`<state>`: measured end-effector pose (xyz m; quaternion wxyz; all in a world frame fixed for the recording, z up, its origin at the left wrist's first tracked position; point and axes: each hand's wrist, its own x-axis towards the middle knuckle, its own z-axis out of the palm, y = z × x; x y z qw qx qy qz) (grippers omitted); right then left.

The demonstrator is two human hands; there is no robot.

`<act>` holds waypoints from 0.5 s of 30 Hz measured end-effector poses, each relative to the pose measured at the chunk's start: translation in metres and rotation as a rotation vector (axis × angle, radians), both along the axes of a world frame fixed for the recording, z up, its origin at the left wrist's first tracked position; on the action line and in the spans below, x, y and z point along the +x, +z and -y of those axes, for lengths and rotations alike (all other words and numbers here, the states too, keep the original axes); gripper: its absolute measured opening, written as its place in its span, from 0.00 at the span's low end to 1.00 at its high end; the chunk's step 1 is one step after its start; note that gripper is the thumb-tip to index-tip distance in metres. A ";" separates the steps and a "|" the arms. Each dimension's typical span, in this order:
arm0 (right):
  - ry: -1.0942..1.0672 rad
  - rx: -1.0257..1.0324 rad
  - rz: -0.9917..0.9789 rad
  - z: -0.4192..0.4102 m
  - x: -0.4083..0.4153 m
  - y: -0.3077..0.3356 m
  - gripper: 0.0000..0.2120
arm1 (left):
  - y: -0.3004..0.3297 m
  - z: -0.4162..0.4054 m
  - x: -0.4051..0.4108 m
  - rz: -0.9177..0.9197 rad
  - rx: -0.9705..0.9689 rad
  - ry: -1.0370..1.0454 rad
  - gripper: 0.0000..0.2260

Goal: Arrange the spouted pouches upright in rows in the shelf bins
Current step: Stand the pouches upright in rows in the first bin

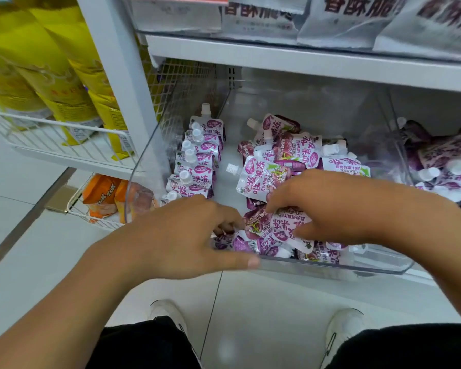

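Observation:
A clear plastic bin [330, 266] on the low shelf holds white and purple spouted pouches. Along its left wall a row of pouches [197, 158] stands upright, caps up. To the right a loose heap of pouches [285, 155] lies flat and jumbled. My left hand [181, 235] reaches over the bin's front edge, its fingers curled down among pouches at the front; whether it holds one is hidden. My right hand [328, 206] pinches a purple pouch [288, 225] at the front of the heap between thumb and fingers.
A second clear bin [437, 161] of purple pouches sits to the right. White bags [351, 20] fill the shelf above. A white upright post [123, 75] borders the bin's left; beyond it are yellow bags [64, 70] and orange packs [101, 195] in wire racks. My shoes stand on the tiled floor below.

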<state>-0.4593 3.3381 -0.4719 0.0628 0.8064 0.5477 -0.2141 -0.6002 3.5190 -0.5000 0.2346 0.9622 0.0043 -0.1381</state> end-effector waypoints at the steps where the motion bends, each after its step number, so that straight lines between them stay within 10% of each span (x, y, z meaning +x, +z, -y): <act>1: 0.013 -0.021 0.018 -0.004 -0.001 0.005 0.26 | -0.002 -0.001 0.001 -0.010 0.089 -0.045 0.27; 11: 0.374 -0.440 0.152 -0.074 -0.015 -0.015 0.28 | 0.013 -0.016 0.003 -0.128 -0.046 0.025 0.19; 15: 0.385 -0.307 0.206 -0.057 -0.004 -0.012 0.09 | 0.010 -0.017 0.001 -0.105 -0.054 0.043 0.17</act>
